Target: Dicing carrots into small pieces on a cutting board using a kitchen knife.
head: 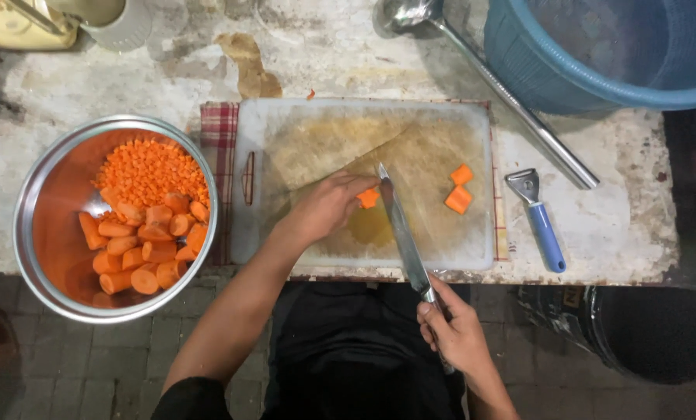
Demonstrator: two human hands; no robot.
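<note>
While the left hand is pinching one carrot piece on the cutting board, the right hand is gripping one long knife; two carrot chunks are lying well apart rightward.

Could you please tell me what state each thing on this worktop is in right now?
Left hand: pinning a carrot piece to the cutting board.
Right hand: closed on the knife handle, blade resting by the held piece.
Two carrot chunks: lying loose on the board.
Steel bowl: partly filled with diced carrot and chunks.
Peeler: lying unused.
Ladle: lying on the table.
Blue basket: contents unclear.
</note>
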